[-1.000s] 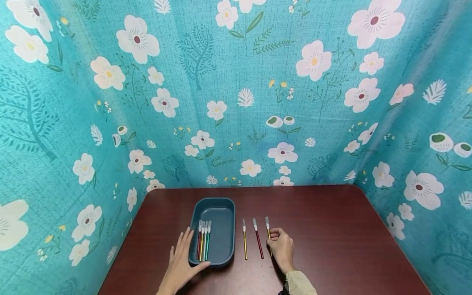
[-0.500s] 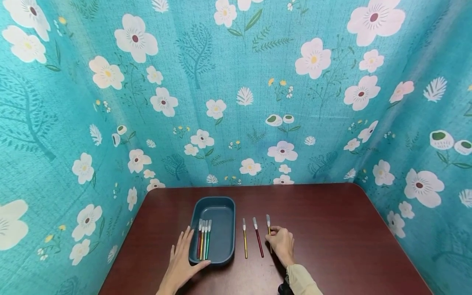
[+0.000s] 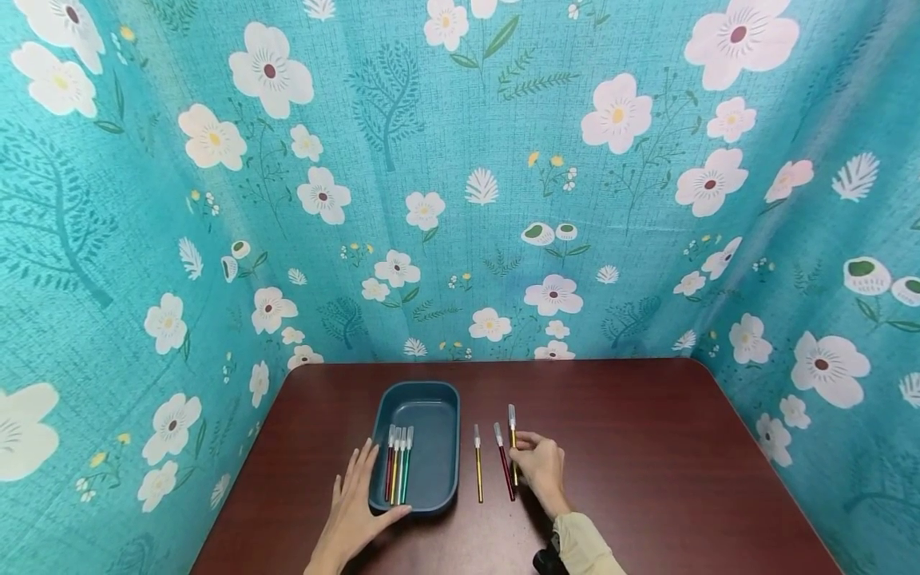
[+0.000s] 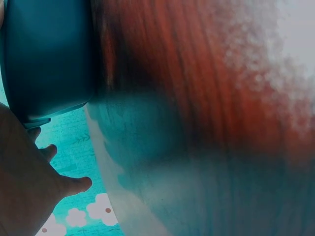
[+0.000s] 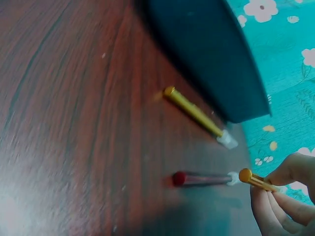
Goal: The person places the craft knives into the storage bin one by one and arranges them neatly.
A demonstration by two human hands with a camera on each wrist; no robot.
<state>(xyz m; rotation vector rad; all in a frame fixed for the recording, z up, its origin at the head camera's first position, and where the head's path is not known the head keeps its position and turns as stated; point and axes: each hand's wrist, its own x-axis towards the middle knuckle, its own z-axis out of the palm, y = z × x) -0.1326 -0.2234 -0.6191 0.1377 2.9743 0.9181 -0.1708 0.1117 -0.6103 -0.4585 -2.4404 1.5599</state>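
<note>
My right hand [image 3: 541,471] pinches a gold craft knife [image 3: 513,423], a slim metallic handle with a clear cap, between thumb and fingers. In the right wrist view, the round end of its handle sticks out beyond the fingertips, above the table. Close by on the left lies a red craft knife [image 3: 505,467], and further left a second gold craft knife [image 3: 479,475]. My left hand [image 3: 348,511] rests with spread, straight fingers along the left side of a dark blue tray [image 3: 457,455], thumb at its front rim. Several capped craft knives [image 3: 400,471] lie side by side in the tray's left part.
The dark red-brown table [image 3: 632,447] stretches out to the right of my right hand. A teal flowered curtain [image 3: 460,263] hangs behind the table and at both sides. The left wrist view is partly blurred.
My right hand has lifted the gold craft knife and carried it left, next to the red one. The left hand and the tray stay in place.
</note>
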